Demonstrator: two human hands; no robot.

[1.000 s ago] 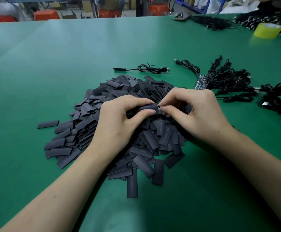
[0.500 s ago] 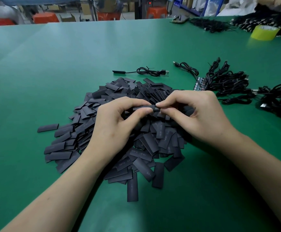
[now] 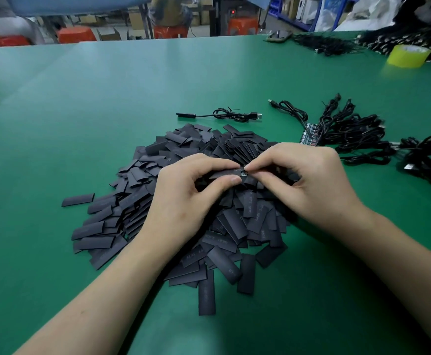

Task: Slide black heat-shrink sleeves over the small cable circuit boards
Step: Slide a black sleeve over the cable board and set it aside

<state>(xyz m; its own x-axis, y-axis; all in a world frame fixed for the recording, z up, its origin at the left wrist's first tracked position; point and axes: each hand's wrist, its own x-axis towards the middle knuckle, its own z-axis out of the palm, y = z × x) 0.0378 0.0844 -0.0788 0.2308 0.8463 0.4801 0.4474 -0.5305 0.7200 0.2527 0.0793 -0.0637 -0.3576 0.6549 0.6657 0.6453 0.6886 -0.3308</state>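
Fingers [image 3: 231, 180], left hand [image 3: 183, 198], pinch flat black heat-shrink sleeve [image 3: 222, 173], axis crosswise; right hand [image 3: 306, 180] pinches small circuit board [image 3: 243, 172] at its right mouth.

Small factory assembly workshop, batch work. I sit at wide green table [image 3: 81, 111], mat-covered. In front of me, big heap of identical black sleeves [image 3: 137, 201], all cut to same length. To my right, tied bundles of black cables [image 3: 355, 134], row of small circuit boards [image 3: 310, 134] at their ends. One coiled cable [image 3: 224, 116] lies apart behind heap. More cable piles [image 3: 324, 44] at far edge, yellow tape roll [image 3: 405, 56] beside them. Beyond table: orange stools [image 3: 74, 34], cardboard boxes [image 3: 137, 19], blue shelving [image 3: 293, 11].
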